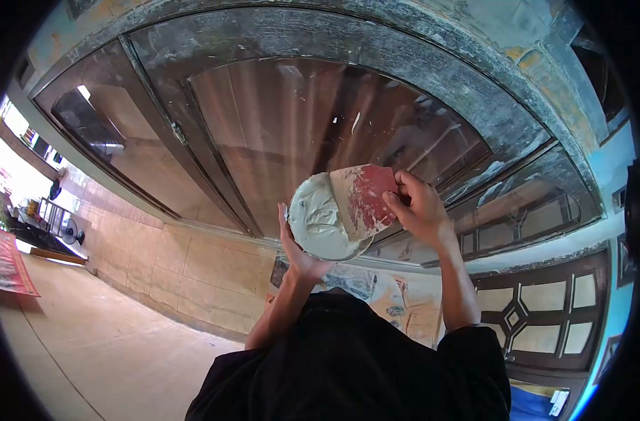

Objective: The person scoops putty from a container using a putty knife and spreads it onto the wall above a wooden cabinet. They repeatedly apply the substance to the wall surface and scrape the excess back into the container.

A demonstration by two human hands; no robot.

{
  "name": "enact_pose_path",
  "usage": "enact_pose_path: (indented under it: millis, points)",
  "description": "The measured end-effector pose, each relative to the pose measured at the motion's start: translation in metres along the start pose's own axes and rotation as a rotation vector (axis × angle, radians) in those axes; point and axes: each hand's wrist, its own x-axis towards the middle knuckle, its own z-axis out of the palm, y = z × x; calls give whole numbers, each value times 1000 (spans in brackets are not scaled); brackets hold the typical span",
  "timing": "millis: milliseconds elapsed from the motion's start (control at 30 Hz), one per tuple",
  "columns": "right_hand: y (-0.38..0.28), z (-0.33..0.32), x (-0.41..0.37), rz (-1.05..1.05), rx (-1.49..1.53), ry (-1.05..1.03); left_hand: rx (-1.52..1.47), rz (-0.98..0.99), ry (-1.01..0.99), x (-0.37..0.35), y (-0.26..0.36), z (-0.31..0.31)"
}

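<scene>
My left hand (299, 257) supports a round tub (366, 247) from below and at its left side, with the thumb up along the rim. Thick white putty (318, 216) fills it, its surface smeared and uneven. Between the thumb and fingers of my right hand (421, 209) is a flat red putty spreader (377, 198). Its wide blade overlaps the right part of the tub and is coated with pale putty toward the far edge. Both hands are in front of my body, close to a glazed wooden frame.
The dark wooden frame (285, 31) with glass panes (250, 119) fills the view ahead, white patches on its wood. Floor tiles (183, 270) run below at the left. A standing fan (71, 231) is at the far left, and a panelled wooden door (544, 316) at the lower right.
</scene>
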Motion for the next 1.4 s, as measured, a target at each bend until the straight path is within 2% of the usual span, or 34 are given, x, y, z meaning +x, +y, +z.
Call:
enact_pose_path:
  millis: [100,167,200,267,400,467,500,567,633,700,733,800,900,933,1000,1033,1100,1267,1400]
  points:
    - [17,9,9,-6,159,-83,-29,-20,-32,-2,2,2]
    - [21,11,12,166,306,-226,-57,-36,-92,-2,3,5]
    - [20,11,12,166,306,-224,-57,-37,-93,-2,3,4]
    - [19,12,12,232,315,-371,-68,-75,-77,-2,5,0]
    - [30,24,9,224,404,-387,-33,-74,-31,-3,9,1]
    - [16,23,-1,123,391,-182,-25,-84,3,-2,11,2]
    - [10,21,-6,118,389,-185,-26,-78,0,-1,11,2]
    - [0,16,-17,41,413,-8,-56,-53,-3,0,11,0]
    - [-15,15,-26,53,441,59,-58,-50,-20,2,11,0]
    - [-27,14,-32,-21,366,202,-39,-31,-13,5,11,3]
    - [-26,16,-34,-28,363,204,-39,-30,-21,6,11,3]
    - [-19,21,-34,-175,155,373,-51,-1,-12,9,11,2]
    - [-9,26,-29,-195,218,468,-45,7,50,13,11,1]
    - [-9,26,-29,-200,215,466,-47,10,46,13,10,2]
    - [-9,28,-34,-5,366,370,-56,-26,19,11,11,9]
    - [-7,29,-34,-11,365,369,-56,-22,14,12,12,7]
    - [4,32,-36,9,619,391,-41,-8,5,12,13,4]
    - [29,44,-41,-41,590,451,-29,-22,54,11,13,8]
    - [20,47,-44,-47,576,468,-41,-37,40,12,11,7]
